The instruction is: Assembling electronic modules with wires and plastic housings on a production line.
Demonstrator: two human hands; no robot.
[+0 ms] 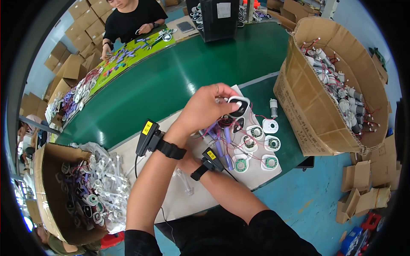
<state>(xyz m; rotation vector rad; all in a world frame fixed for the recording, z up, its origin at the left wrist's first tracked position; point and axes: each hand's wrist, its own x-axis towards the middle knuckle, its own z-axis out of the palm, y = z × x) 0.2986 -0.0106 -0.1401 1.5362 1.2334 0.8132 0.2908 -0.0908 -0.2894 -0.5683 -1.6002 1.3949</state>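
Observation:
My left hand (pixel 209 104) reaches over the cardboard sheet (pixel 171 200) with its fingers closed on a rounded black cover with a white rim (pixel 241 106). Crossed beneath the left forearm, my right hand (pixel 188 161) is mostly hidden, and its fingers do not show. Purple cylindrical cells (pixel 219 149) with red wires lie just below the cover. To their right are several white round housings with green circuit boards (pixel 271 143), a plain white housing (pixel 270 125) and a small grey motor with a white end (pixel 273 109). A clear plastic tube piece (pixel 183 181) lies near my forearms.
A tall carton (pixel 294 94) of wired motors stands at the right. Another carton (pixel 42 187) at the lower left holds clear tubes and wired parts. Across the green belt (pixel 171 81), a person works at a yellow-green mat (pixel 128 64). A black bin (pixel 218 25) stands at the far side.

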